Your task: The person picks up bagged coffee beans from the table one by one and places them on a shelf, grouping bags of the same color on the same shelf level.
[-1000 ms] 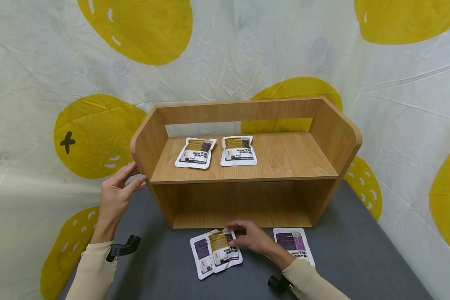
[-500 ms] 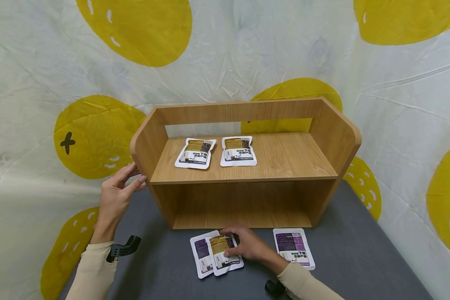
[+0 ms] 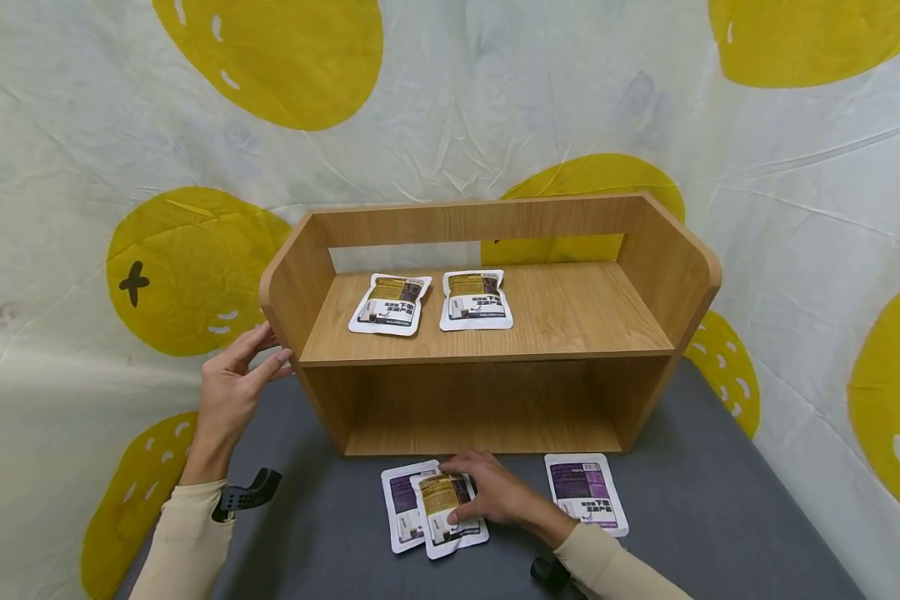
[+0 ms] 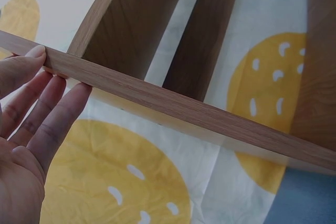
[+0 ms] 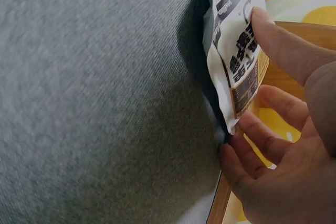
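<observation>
In the head view, my right hand (image 3: pixel 491 490) pinches a small white pouch with a brown-gold label (image 3: pixel 441 498) in front of the shelf. Its thumb presses the pouch's printed face and the fingers lie at the far edge, as the right wrist view also shows. Partly under this pouch lies a purple-labelled pouch (image 3: pixel 405 500). At the left, my left hand (image 3: pixel 232 387) touches the side panel of the wooden shelf (image 3: pixel 487 360). In the left wrist view the thumb rests on the panel's edge and the nearly straight fingers touch its outer side.
Two brown-gold pouches, a left one (image 3: pixel 391 305) and a right one (image 3: pixel 477 300), lie on the upper board. Another purple-labelled pouch (image 3: pixel 587 493) lies right of my right hand on the dark grey table (image 3: pixel 712 508). A patterned curtain (image 3: pixel 450 100) hangs behind.
My right hand has moved slightly left, its thumb now lower on the brown-gold pouch. That pouch has shifted a little toward me. The left hand and shelf have stayed put.
</observation>
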Demonstrator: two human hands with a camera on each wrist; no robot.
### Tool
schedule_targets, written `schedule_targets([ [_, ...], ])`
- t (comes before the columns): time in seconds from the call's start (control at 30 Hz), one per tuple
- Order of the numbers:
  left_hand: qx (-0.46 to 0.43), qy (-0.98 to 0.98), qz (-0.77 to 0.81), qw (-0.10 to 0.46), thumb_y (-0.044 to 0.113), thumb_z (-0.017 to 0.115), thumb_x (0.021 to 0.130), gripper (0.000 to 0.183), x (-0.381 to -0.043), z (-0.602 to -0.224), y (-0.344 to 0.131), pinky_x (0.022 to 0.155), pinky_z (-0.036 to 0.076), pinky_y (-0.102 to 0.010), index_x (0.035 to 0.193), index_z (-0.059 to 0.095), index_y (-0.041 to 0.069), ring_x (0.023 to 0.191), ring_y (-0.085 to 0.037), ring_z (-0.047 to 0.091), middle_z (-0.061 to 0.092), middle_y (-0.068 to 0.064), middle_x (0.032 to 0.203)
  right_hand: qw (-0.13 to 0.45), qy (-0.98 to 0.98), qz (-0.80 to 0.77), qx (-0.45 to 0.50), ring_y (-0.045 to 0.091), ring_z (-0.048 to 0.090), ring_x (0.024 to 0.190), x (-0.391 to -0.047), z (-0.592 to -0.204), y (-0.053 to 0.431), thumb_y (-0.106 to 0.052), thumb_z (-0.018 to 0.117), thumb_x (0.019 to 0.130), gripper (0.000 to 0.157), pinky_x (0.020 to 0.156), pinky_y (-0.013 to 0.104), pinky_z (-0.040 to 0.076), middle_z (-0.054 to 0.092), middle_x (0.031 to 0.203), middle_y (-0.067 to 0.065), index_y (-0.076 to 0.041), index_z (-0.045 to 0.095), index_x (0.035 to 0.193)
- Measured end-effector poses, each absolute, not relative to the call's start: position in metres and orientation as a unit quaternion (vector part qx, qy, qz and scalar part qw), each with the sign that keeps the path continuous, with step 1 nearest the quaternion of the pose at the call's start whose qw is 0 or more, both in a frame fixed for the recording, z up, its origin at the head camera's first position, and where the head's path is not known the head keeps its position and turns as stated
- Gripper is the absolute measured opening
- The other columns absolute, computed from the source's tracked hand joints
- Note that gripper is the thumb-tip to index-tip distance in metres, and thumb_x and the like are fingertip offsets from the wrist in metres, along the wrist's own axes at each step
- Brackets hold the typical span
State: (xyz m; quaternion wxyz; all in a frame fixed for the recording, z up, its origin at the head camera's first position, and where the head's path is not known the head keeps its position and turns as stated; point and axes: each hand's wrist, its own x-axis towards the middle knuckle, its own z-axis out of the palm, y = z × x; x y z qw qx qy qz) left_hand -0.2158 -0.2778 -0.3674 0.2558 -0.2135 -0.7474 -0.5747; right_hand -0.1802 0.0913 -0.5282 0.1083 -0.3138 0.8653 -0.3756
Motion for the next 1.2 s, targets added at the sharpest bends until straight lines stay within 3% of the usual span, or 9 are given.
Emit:
schedule_targets([
  [0.2, -0.212, -0.748, -0.576, 0.252, -0.013, 0.066, 0.092, 0.057, -0.215, -0.367, -0.278, 0.078, 0.062, -0.029, 0.144, 0.058, 0.007, 0.113, -0.014, 0.066, 0.066, -0.006, 0.127, 0.107, 0.868, -0.370, -0.312, 0.021, 0.048, 0.112, -0.180, -0.533, 0.093, -0.034, 0.094, 0.071, 0.076, 0.095, 0.039, 0.047, 0.057, 0.118, 0.002, -0.010, 0.063, 0.137],
  [0.33, -0.216, -0.743, -0.583, 0.249, -0.013, 0.065, 0.092, 0.056, -0.216, -0.368, -0.278, 0.078, 0.062, -0.031, 0.144, 0.057, 0.006, 0.113, -0.015, 0.066, 0.065, -0.007, 0.127, 0.118, 0.854, -0.402, -0.309, 0.014, 0.047, 0.102, -0.181, -0.533, 0.095, -0.032, 0.095, 0.070, 0.080, 0.088, 0.028, 0.046, 0.052, 0.117, 0.000, -0.010, 0.061, 0.138],
  [0.57, -0.218, -0.741, -0.584, 0.249, -0.013, 0.065, 0.092, 0.056, -0.216, -0.368, -0.279, 0.078, 0.062, -0.032, 0.144, 0.057, 0.006, 0.114, -0.015, 0.066, 0.065, -0.007, 0.127, 0.179, 0.806, -0.487, -0.285, 0.016, 0.053, 0.107, -0.187, -0.532, 0.105, -0.017, 0.088, 0.080, 0.065, 0.090, 0.028, 0.047, 0.060, 0.127, 0.007, -0.012, 0.063, 0.139],
  [0.73, -0.219, -0.740, -0.586, 0.248, -0.013, 0.065, 0.092, 0.056, -0.216, -0.368, -0.278, 0.078, 0.062, -0.032, 0.144, 0.057, 0.005, 0.113, -0.016, 0.066, 0.065, -0.007, 0.126, 0.198, 0.778, -0.522, -0.289, 0.028, 0.058, 0.122, -0.189, -0.533, 0.114, -0.013, 0.077, 0.091, 0.062, 0.103, 0.033, 0.048, 0.057, 0.145, 0.013, -0.007, 0.053, 0.148],
  [0.87, -0.215, -0.741, -0.586, 0.246, -0.013, 0.065, 0.092, 0.055, -0.214, -0.367, -0.277, 0.078, 0.063, -0.033, 0.144, 0.058, 0.005, 0.113, -0.015, 0.066, 0.065, -0.007, 0.127, 0.210, 0.760, -0.547, -0.281, 0.030, 0.055, 0.132, -0.189, -0.536, 0.119, -0.013, 0.070, 0.096, 0.042, 0.105, 0.029, 0.049, 0.064, 0.138, 0.011, -0.006, 0.065, 0.137],
  [1.03, -0.208, -0.748, -0.578, 0.251, -0.012, 0.066, 0.092, 0.056, -0.214, -0.366, -0.276, 0.077, 0.063, -0.033, 0.144, 0.058, 0.007, 0.113, -0.014, 0.066, 0.066, -0.006, 0.127, 0.237, 0.742, -0.574, -0.252, 0.021, 0.064, 0.111, -0.189, -0.538, 0.124, -0.009, 0.061, 0.102, 0.023, 0.084, 0.023, 0.055, 0.071, 0.124, 0.012, -0.005, 0.076, 0.119],
  [1.2, -0.202, -0.753, -0.574, 0.251, -0.012, 0.066, 0.092, 0.056, -0.214, -0.366, -0.277, 0.078, 0.063, -0.033, 0.144, 0.059, 0.009, 0.113, -0.014, 0.067, 0.066, -0.005, 0.127, 0.241, 0.765, -0.546, -0.241, 0.022, 0.056, 0.116, -0.188, -0.535, 0.124, -0.012, 0.064, 0.101, 0.021, 0.093, 0.033, 0.048, 0.069, 0.123, 0.005, -0.013, 0.074, 0.118],
])
